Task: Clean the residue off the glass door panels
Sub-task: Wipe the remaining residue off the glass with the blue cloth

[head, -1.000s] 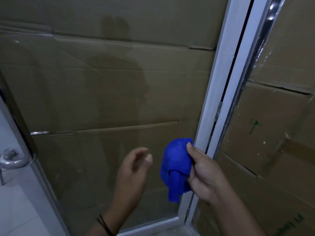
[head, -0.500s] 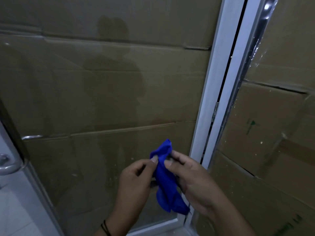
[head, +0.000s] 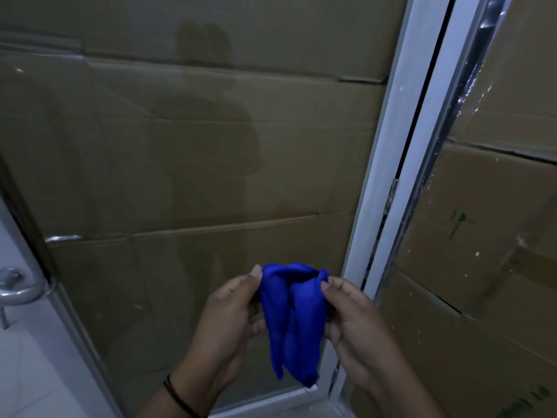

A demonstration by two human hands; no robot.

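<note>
A blue cloth [head: 294,315] hangs bunched between both hands in front of the lower part of the left glass door panel [head: 180,176]. My left hand [head: 232,315] pinches its upper left edge and my right hand [head: 352,321] pinches its upper right edge. The cloth is held off the glass. The right glass panel [head: 488,206] carries pale specks of residue. Cardboard shows behind both panes, and the left one reflects a dark figure.
A white door frame [head: 388,176] with a dark gap and a small hinge [head: 390,197] runs between the panels. A metal door handle [head: 18,285] sticks out at the left edge. White floor tiles [head: 33,372] lie at the lower left.
My left hand came in and took hold of the cloth, which only my right hand held before. Both hands now spread its top edge apart, slightly lower in view.
</note>
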